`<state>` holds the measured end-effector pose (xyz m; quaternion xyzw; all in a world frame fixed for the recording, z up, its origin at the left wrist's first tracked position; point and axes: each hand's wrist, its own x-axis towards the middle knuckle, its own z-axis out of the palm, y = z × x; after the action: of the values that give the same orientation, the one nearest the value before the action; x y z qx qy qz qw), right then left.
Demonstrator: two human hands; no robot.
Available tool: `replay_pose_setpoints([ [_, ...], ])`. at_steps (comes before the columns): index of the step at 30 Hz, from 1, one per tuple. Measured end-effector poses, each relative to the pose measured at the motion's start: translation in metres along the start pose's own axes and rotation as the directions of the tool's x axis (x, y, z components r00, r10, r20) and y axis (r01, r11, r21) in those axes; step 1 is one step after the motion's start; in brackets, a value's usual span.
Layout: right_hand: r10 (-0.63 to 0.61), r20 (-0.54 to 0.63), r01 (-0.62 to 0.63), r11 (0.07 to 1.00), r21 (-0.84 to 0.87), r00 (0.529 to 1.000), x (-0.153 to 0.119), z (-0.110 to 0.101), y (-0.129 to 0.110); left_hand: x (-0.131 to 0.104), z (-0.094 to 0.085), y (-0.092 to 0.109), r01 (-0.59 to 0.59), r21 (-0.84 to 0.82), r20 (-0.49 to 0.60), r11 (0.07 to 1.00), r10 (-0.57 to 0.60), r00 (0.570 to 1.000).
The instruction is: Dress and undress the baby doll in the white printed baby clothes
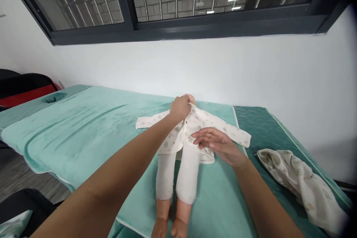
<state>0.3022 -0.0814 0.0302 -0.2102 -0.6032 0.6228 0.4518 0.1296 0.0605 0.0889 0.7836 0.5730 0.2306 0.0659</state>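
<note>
A baby doll (184, 208) lies on its back with its feet toward me. It wears a white printed long-sleeved shirt (200, 119), sleeves spread to both sides, and its legs are wrapped in white (188, 174). At the collar, by the doll's neck, my left hand (180, 108) is closed on the shirt; its fingertips are partly hidden. My right hand (214, 143) is over the lower front of the shirt, its fingers loosely stretched and nothing held. Most of the doll's head is hidden behind my left hand.
The doll rests on a light green cover (83, 126) over a bed against a white wall (195, 67). A crumpled white printed garment (301, 186) lies at the right on darker green cloth (251, 122). A black and red chair back (30, 89) stands at the left.
</note>
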Motion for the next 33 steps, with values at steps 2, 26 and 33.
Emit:
replay_pose_setpoints([
  [2,-0.014,-0.036,0.014,1.0,-0.014,0.999,0.0,-0.001,0.001,-0.002,0.003,-0.005,0.006,-0.041,-0.023,0.999,-0.007,1.0],
  [26,-0.381,-0.133,0.04,0.414,-0.91,0.915,-0.025,0.061,0.048,-0.238,0.007,-0.102,0.015,-0.319,-0.025,0.948,-0.025,0.999],
  [33,-0.505,-0.288,-0.118,0.342,-0.932,0.813,-0.034,0.084,0.061,-0.237,0.011,-0.105,-0.035,-0.256,-0.084,0.966,0.014,0.996],
])
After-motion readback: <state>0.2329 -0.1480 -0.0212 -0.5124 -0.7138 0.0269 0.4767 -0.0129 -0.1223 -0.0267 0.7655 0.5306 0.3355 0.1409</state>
